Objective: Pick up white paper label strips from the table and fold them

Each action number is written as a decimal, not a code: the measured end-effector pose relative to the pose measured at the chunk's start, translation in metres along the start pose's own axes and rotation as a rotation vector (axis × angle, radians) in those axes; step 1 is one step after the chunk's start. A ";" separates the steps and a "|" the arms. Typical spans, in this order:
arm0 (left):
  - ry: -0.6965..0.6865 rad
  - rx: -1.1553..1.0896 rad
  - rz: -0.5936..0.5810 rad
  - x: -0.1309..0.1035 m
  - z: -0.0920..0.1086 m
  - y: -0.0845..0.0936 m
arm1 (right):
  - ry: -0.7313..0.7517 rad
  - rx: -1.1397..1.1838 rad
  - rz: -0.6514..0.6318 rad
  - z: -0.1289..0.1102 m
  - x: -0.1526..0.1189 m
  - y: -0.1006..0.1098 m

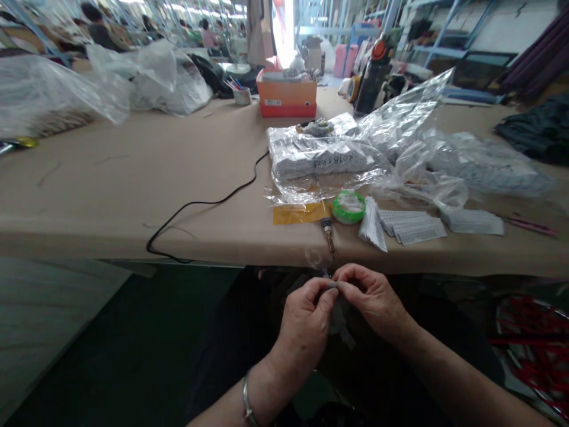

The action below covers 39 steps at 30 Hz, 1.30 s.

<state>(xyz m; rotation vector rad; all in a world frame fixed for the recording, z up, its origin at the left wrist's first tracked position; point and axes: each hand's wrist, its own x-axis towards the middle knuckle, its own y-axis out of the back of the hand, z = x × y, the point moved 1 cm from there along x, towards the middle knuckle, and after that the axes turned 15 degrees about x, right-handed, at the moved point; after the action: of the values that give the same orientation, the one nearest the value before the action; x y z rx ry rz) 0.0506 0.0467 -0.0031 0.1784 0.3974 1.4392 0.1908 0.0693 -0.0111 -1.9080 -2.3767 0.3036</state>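
Small grey piece point(332, 285) mostly hidden between the fingertips point(328, 298); red items point(540, 338), blurred, cut off at right edge.

hands: left hand point(306, 317) and right hand point(377, 302) meet, pinching a small grey piece point(332, 285) in front of the surface point(111, 196)
surface, close: pointed tool point(328, 231), green-rimmed tub point(348, 219), white tags point(413, 227)
surface, back: clear plastic bag point(324, 160), orange-red box point(288, 98)

Held piece point(332, 285): seen as pale grey
Table cover point(102, 184): done in plain tan
Tub point(349, 218): rimmed in bright green — filled with white
Carton point(288, 95): coloured orange above, red below
Bottle point(368, 86): shown in black — topped with orange
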 end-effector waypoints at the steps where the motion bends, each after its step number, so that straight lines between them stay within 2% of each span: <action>1: -0.022 0.037 0.031 0.004 0.001 0.001 | 0.013 -0.027 0.003 0.000 0.003 0.001; 7: -0.150 0.217 0.139 0.019 0.006 0.004 | 0.083 -0.202 0.036 -0.003 0.014 0.004; 16: -0.263 0.356 0.215 0.024 0.009 0.006 | 0.236 -0.356 0.068 -0.011 0.019 0.002; 39: -0.287 0.428 0.251 0.035 0.009 0.006 | 0.281 -0.410 0.083 -0.010 0.026 0.004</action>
<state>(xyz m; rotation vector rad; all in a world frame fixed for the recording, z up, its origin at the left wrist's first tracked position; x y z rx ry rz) 0.0507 0.0829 0.0015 0.7949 0.4531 1.5305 0.1905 0.0965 -0.0033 -2.0427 -2.3020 -0.4551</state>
